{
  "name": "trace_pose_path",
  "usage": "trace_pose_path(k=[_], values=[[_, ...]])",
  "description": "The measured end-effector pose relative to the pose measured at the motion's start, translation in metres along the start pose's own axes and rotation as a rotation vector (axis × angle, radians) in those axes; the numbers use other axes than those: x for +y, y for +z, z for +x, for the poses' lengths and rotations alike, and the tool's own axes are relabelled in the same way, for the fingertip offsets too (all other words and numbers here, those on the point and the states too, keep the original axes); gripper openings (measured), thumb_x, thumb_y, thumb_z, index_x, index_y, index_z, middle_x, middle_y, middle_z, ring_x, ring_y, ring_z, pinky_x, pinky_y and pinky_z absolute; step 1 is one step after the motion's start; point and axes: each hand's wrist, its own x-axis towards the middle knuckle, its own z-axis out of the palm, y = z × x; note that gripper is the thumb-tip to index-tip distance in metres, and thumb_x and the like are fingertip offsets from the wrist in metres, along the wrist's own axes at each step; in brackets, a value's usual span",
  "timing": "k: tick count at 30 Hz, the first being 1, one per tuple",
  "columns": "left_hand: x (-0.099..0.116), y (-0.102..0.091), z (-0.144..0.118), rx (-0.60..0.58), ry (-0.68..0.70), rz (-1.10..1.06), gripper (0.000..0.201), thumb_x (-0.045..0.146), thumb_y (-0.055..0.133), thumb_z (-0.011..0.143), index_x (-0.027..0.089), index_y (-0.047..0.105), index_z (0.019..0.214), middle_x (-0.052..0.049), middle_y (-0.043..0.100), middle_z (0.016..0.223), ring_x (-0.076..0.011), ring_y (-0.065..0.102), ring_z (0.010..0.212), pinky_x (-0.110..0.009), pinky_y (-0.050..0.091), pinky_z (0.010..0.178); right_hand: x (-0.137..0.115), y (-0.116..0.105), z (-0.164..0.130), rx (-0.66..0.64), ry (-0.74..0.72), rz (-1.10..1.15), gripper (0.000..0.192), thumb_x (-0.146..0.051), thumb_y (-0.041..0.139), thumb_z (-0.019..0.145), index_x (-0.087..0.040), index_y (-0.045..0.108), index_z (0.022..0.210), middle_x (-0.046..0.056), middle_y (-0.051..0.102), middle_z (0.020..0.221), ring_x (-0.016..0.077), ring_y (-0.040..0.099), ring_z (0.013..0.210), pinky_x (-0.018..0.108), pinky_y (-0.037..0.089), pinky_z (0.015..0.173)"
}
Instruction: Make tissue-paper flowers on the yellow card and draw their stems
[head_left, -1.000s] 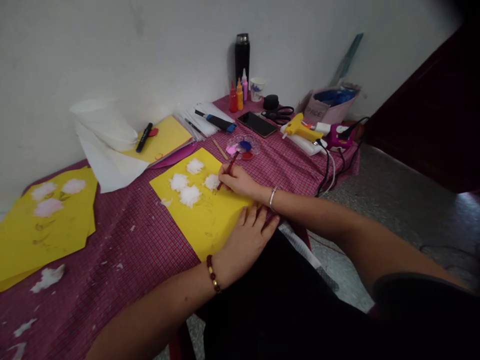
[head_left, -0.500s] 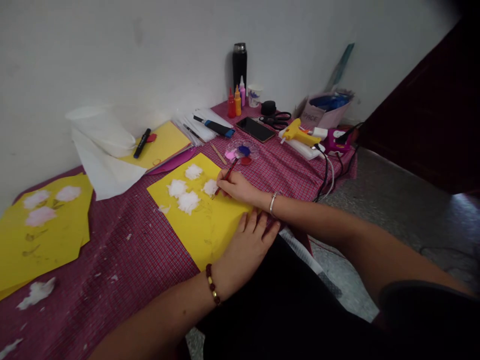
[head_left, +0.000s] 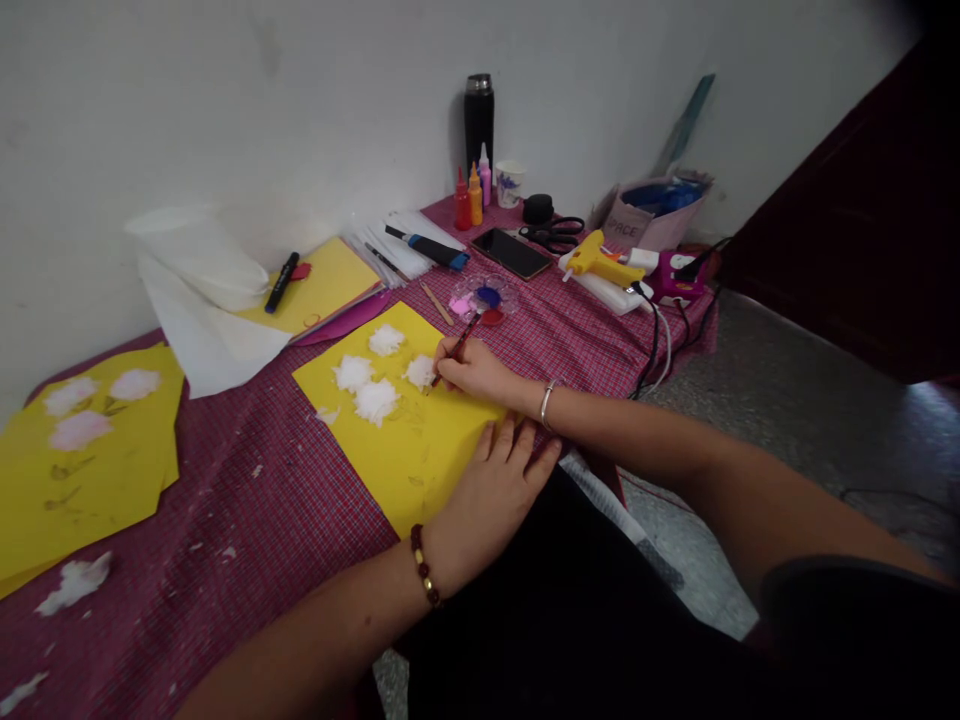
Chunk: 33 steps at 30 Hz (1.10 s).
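A thin dark red paintbrush (head_left: 465, 338) is pinched in my right hand (head_left: 474, 370), its tip low over the yellow paper (head_left: 390, 460) beside a white tissue tuft (head_left: 419, 371). Whether the tip touches the paper I cannot tell. More white tufts (head_left: 376, 400) lie on the sheet, with faint painted strokes below them. My left hand (head_left: 499, 485) rests flat on the sheet's near right edge, fingers spread. Just beyond the sheet is a clear palette (head_left: 507, 291) with pink, blue and red paint.
Yellow sheets with pinkish tufts (head_left: 97, 490) lie at left. Behind are a marker (head_left: 282, 283), a phone (head_left: 511, 253), paint bottles (head_left: 463, 203), a black flask (head_left: 479, 125) and scissors (head_left: 553, 233). A yellow glue gun (head_left: 604, 264) with cords sits at the right.
The view has shifted very slightly. Both hands stay in place, the right one still holding the paintbrush beside the same tuft.
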Motion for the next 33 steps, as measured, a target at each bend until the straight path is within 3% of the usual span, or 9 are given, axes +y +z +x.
trace_pose_path(k=[8,33], values=[[-0.0001,0.0011,-0.0001,-0.007,0.000,0.002,0.054,0.019,0.039,0.097,0.017,0.029,0.150,-0.019,0.037,0.150,-0.0343,0.033,0.140,-0.050,0.033,0.112,-0.0032,0.0004,-0.0008,-0.038,-0.003,-0.018,0.009,-0.018,0.047,0.076,-0.017,0.054,0.071,-0.003,0.056,0.059,0.0082,0.052,0.051,0.018,0.038,0.050],[-0.0003,-0.0039,-0.0002,-0.006,0.003,0.004,0.054,0.018,0.040,0.097,0.017,0.031,0.150,-0.019,0.039,0.149,-0.0329,0.034,0.140,-0.049,0.033,0.112,-0.0037,0.0005,-0.0007,0.012,0.000,-0.081,0.012,-0.017,0.046,0.077,-0.016,0.056,0.071,-0.003,0.056,0.055,0.0087,0.049,0.049,0.019,0.035,0.049]])
